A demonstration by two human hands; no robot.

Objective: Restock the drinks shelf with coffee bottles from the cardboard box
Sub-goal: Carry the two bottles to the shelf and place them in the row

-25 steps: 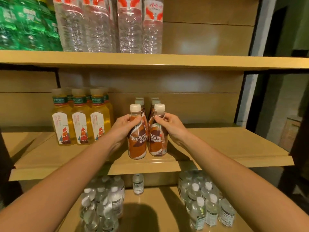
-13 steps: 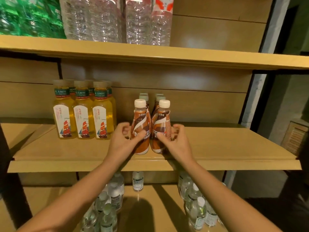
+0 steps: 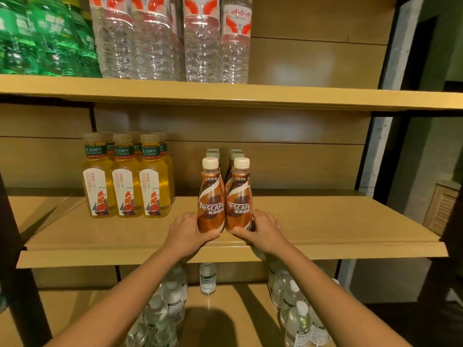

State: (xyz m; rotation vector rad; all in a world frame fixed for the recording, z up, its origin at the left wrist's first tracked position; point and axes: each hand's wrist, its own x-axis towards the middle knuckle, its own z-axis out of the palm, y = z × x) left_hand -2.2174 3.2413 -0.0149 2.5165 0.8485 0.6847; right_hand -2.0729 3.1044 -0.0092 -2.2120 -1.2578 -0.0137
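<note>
Two grips close on the bottom of one pair of bottles. The left grip (image 3: 186,232) wraps the lower body of the left coffee bottle (image 3: 210,201), with its thumb lying across the front of the base and its fingers curled round the far side. The right grip (image 3: 261,230) grasps the right coffee bottle (image 3: 238,201) the same way, mirrored. Both bottles stand upright and touch each other on the middle shelf (image 3: 325,226), near its front edge, with their brown labels facing out and their white caps on. More coffee bottles (image 3: 236,153) stand right behind them in two short rows running towards the back panel; only their caps and shoulders show.

To the left on the same shelf, apart from the coffee, stands a block of yellow tea bottles (image 3: 126,181), three across the front with more behind. On the upper shelf (image 3: 250,93) stand tall clear water bottles (image 3: 203,46) with red and white labels, and green bottles (image 3: 45,38) stand left of them. On the lower shelf (image 3: 233,311) are two clusters of small clear bottles (image 3: 172,304), one under each forearm, and a single small bottle (image 3: 208,279) stands alone at the back between them.
</note>
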